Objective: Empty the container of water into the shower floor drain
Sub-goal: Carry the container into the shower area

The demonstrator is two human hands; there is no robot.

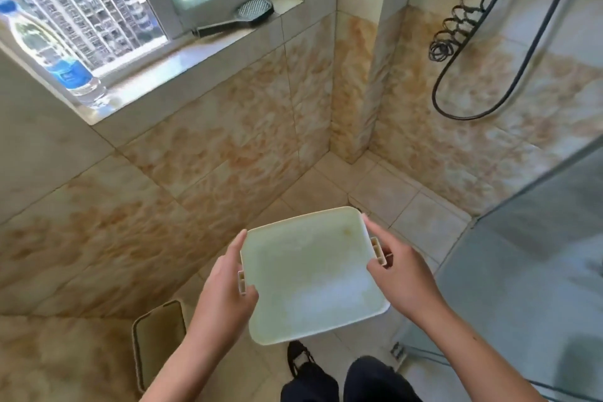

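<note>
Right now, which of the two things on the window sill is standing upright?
The clear water bottle with the blue cap and label, at the sill's left end. The dark long-handled brush lies flat near the window frame.

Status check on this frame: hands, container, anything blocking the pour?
Left hand and right hand grip opposite sides of the container. Held roughly level over the shower floor, no pour visible. Nothing in the way.

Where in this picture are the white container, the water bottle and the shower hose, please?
white container [310, 274]: head view, on its pale inner floor, between the two hands.
water bottle [70, 72]: head view, on its blue label, standing on the window sill.
shower hose [470, 112]: head view, on the bottom of its hanging loop.
</note>
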